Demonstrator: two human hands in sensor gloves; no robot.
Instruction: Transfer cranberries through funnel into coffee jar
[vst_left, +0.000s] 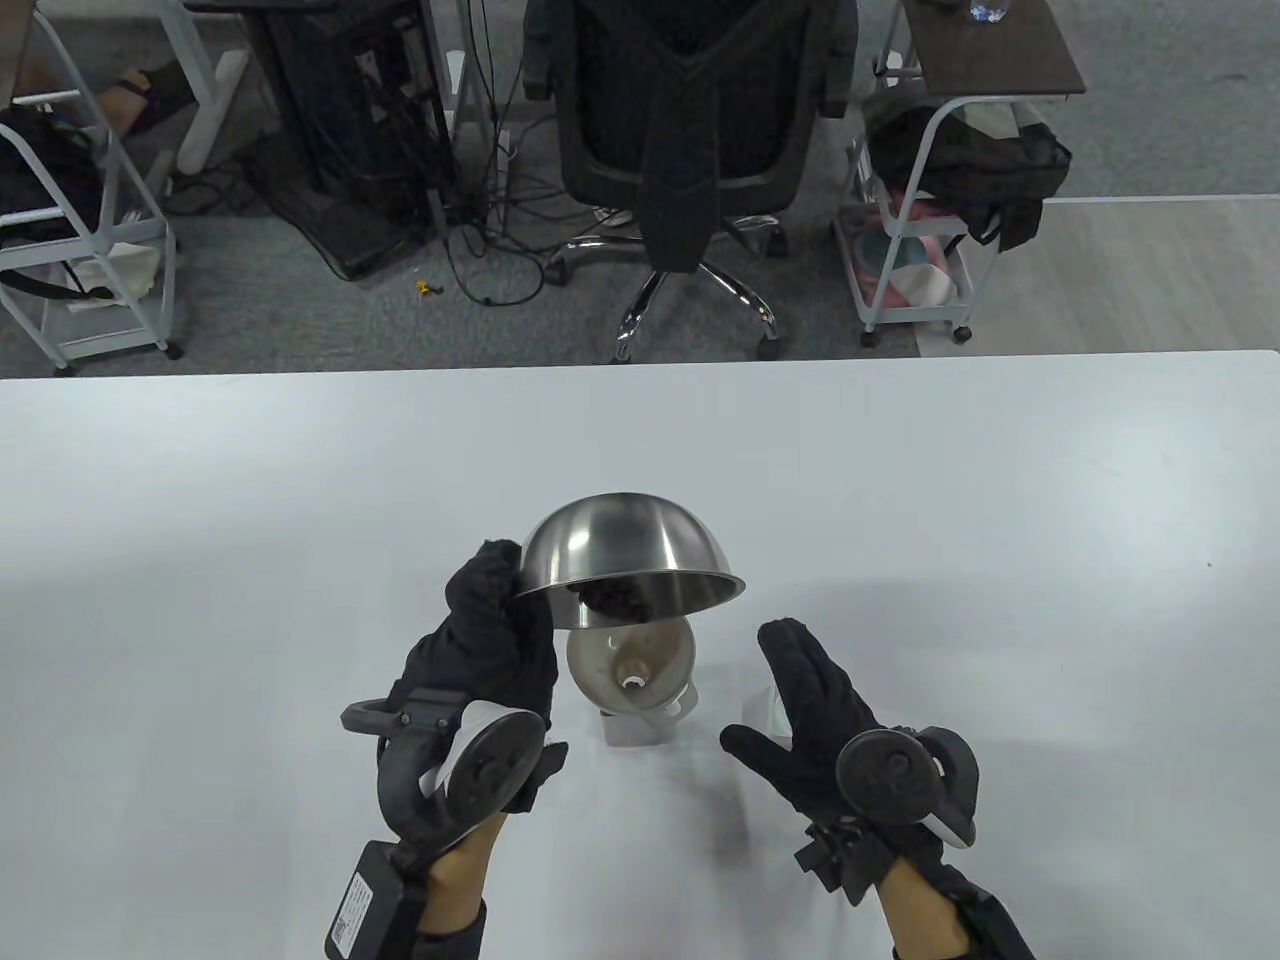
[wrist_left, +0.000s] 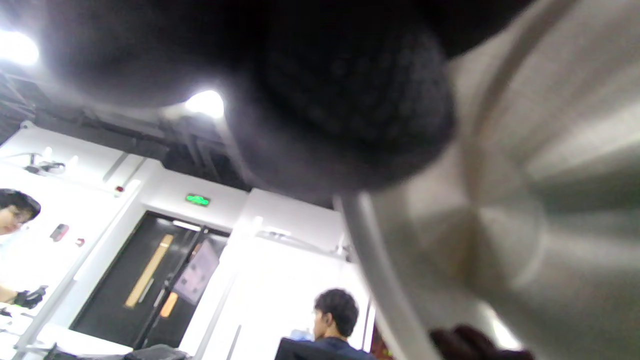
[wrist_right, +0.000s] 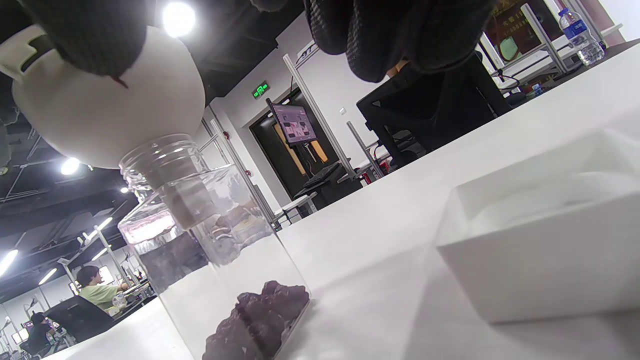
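Overhead, left hand (vst_left: 480, 640) tips bowl (vst_left: 625, 550) of cranberries (vst_left: 612, 597) above funnel (vst_left: 630, 668).

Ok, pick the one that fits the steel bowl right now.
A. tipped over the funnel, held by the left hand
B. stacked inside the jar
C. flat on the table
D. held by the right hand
A: the left hand holds the steel bowl by its rim, tilted above the funnel, with cranberries at its lip.

— What carries it all?
— A white desk (vst_left: 250, 520).
— And standing on it?
— A clear coffee jar (wrist_right: 210, 250) near the middle, cranberries (wrist_right: 260, 320) at its bottom, and a white square lid (wrist_right: 540, 250) just to its right.
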